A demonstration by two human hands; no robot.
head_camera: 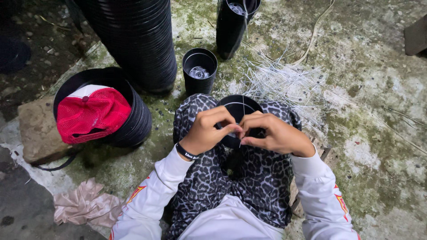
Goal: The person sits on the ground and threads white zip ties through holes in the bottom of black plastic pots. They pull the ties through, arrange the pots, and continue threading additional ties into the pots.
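Note:
A small black plastic pot (238, 106) rests between my knees, its rim facing up. My left hand (209, 129) and my right hand (273, 133) both grip its near edge, fingers curled, pinching a thin white wire (242, 111) that runs up across the pot's mouth. A black wristband sits on my left wrist. Most of the pot's body is hidden behind my hands.
A heap of thin white wires (284, 82) lies on the mossy concrete beyond my knees. One black pot (199, 69) stands ahead, another stack (233, 22) behind it, a tall stack (138, 40) at left. A red cap (91, 113) lies on a low stack. Pink cloth (82, 204) lies at lower left.

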